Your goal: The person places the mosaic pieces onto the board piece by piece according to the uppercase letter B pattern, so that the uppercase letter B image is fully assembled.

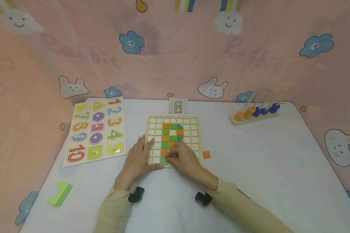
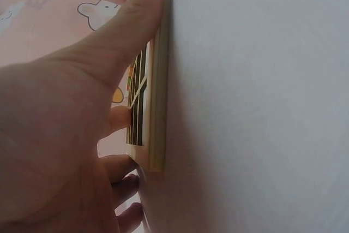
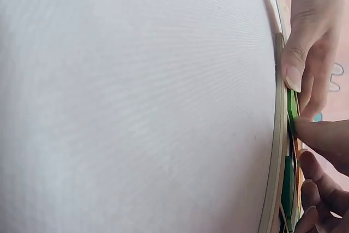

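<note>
A wooden grid board (image 1: 194, 145) lies on the table, with orange and green tiles forming a letter-like shape in its cells. My left hand (image 1: 137, 158) rests with spread fingers at the board's lower left corner, thumb along the near edge. My right hand (image 1: 186, 160) has thumb and fingertips at a light green square tile (image 1: 164, 160) in the bottom row, pinching its edge. In the right wrist view the green tile (image 3: 292, 107) lies between both thumbs. A dark green piece (image 3: 287, 184) shows beneath my right fingers. The hand covers the board's lower right cells.
A loose orange tile (image 1: 206, 154) lies right of the board. Behind it is a small pattern card (image 1: 178, 106). A number-and-shape puzzle (image 1: 105, 129) lies left, a light green block (image 1: 60, 194) near front left. A bead-peg stand (image 1: 253, 116) stands back right.
</note>
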The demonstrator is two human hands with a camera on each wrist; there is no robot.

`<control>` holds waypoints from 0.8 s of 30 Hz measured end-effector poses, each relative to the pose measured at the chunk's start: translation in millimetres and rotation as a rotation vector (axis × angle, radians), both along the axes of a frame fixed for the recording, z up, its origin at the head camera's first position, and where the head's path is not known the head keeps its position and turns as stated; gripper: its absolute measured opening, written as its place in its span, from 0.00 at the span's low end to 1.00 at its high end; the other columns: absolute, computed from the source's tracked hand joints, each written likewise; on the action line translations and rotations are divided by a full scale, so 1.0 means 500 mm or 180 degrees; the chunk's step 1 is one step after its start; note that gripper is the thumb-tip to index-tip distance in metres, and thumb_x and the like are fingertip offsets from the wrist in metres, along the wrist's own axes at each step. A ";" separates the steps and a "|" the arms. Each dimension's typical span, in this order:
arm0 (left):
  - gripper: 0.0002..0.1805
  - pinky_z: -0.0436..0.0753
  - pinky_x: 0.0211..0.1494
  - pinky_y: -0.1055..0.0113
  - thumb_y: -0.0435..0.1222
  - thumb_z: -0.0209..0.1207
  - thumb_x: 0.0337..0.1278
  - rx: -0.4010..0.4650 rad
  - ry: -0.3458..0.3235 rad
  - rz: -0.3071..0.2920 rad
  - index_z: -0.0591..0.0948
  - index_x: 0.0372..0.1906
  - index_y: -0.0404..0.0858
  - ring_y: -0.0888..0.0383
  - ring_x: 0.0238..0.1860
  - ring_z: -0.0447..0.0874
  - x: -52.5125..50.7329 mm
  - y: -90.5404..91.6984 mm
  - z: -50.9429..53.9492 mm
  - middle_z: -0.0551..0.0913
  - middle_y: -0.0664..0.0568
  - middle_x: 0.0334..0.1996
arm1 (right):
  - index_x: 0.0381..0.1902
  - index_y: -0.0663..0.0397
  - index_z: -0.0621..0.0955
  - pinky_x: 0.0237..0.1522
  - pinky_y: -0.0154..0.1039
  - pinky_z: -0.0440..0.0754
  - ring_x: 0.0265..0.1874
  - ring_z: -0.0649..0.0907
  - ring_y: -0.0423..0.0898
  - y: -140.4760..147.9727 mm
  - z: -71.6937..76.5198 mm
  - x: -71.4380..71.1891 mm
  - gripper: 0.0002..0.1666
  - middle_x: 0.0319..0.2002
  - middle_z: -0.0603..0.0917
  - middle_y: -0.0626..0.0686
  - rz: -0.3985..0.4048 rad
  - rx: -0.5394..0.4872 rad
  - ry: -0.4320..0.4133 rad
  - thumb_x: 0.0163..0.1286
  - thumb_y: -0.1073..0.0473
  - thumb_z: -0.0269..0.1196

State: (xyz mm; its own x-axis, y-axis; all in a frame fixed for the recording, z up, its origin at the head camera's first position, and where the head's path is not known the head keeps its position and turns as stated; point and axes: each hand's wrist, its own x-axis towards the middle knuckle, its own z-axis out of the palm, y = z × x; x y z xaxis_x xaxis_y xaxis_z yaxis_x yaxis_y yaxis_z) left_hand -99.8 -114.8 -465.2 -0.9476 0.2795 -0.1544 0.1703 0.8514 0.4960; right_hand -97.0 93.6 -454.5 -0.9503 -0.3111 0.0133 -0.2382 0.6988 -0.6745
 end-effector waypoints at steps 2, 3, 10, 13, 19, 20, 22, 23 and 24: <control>0.61 0.55 0.85 0.34 0.59 0.78 0.49 -0.0002 -0.0002 0.0002 0.61 0.84 0.40 0.36 0.87 0.42 0.000 0.000 0.000 0.47 0.35 0.86 | 0.32 0.50 0.93 0.39 0.37 0.77 0.39 0.78 0.43 0.004 -0.002 0.001 0.02 0.38 0.88 0.47 -0.0045 0.0087 0.0003 0.62 0.60 0.79; 0.61 0.55 0.85 0.34 0.59 0.78 0.50 -0.0003 -0.0002 0.0001 0.61 0.84 0.40 0.36 0.87 0.42 0.000 0.000 0.000 0.47 0.35 0.86 | 0.33 0.49 0.93 0.41 0.38 0.79 0.40 0.78 0.43 0.007 -0.003 0.002 0.02 0.39 0.87 0.47 -0.0060 0.0103 -0.0005 0.63 0.60 0.78; 0.62 0.55 0.85 0.35 0.59 0.78 0.50 0.0003 -0.0015 0.0004 0.60 0.84 0.40 0.36 0.87 0.42 -0.001 0.001 -0.003 0.46 0.35 0.87 | 0.38 0.49 0.91 0.55 0.46 0.82 0.51 0.78 0.49 0.062 -0.002 0.002 0.08 0.47 0.85 0.49 -0.0107 -0.0004 -0.0102 0.62 0.64 0.78; 0.62 0.55 0.85 0.35 0.59 0.78 0.49 0.0017 -0.0035 0.0021 0.60 0.84 0.41 0.37 0.88 0.41 -0.001 0.002 -0.002 0.46 0.36 0.87 | 0.43 0.50 0.90 0.58 0.47 0.80 0.56 0.76 0.51 0.097 0.005 -0.003 0.11 0.52 0.83 0.52 -0.0120 -0.0020 -0.0231 0.63 0.63 0.77; 0.62 0.55 0.85 0.35 0.59 0.78 0.49 0.0015 -0.0035 0.0031 0.60 0.84 0.40 0.36 0.87 0.41 -0.001 0.001 -0.003 0.46 0.35 0.87 | 0.56 0.53 0.85 0.54 0.45 0.75 0.55 0.70 0.53 0.172 0.021 -0.012 0.20 0.59 0.77 0.57 -0.0085 0.0061 -0.0504 0.66 0.62 0.75; 0.62 0.55 0.85 0.35 0.59 0.78 0.49 0.0011 -0.0036 0.0033 0.60 0.84 0.40 0.36 0.87 0.42 -0.001 0.001 -0.003 0.46 0.35 0.87 | 0.58 0.54 0.84 0.54 0.46 0.75 0.55 0.70 0.53 0.185 0.023 -0.012 0.22 0.60 0.77 0.58 -0.0050 0.0085 -0.0534 0.67 0.62 0.74; 0.62 0.56 0.85 0.35 0.58 0.78 0.49 0.0010 -0.0040 0.0034 0.60 0.84 0.40 0.36 0.87 0.42 -0.001 0.001 -0.003 0.46 0.36 0.87 | 0.62 0.56 0.81 0.58 0.50 0.76 0.58 0.70 0.55 0.209 0.025 -0.013 0.25 0.62 0.75 0.60 0.0028 0.0152 -0.0557 0.68 0.62 0.73; 0.62 0.56 0.85 0.35 0.58 0.78 0.49 0.0009 -0.0040 0.0034 0.60 0.84 0.40 0.36 0.87 0.42 -0.001 0.001 -0.003 0.46 0.36 0.87 | 0.64 0.57 0.80 0.61 0.52 0.76 0.59 0.70 0.56 0.220 0.025 -0.013 0.27 0.62 0.75 0.61 0.0057 0.0189 -0.0567 0.69 0.62 0.72; 0.62 0.56 0.85 0.35 0.59 0.78 0.49 0.0003 -0.0041 0.0033 0.60 0.84 0.40 0.36 0.87 0.42 -0.001 0.002 -0.003 0.46 0.36 0.87 | 0.65 0.58 0.79 0.63 0.56 0.76 0.61 0.71 0.58 0.230 0.025 -0.012 0.28 0.63 0.75 0.62 0.0075 0.0212 -0.0573 0.69 0.63 0.72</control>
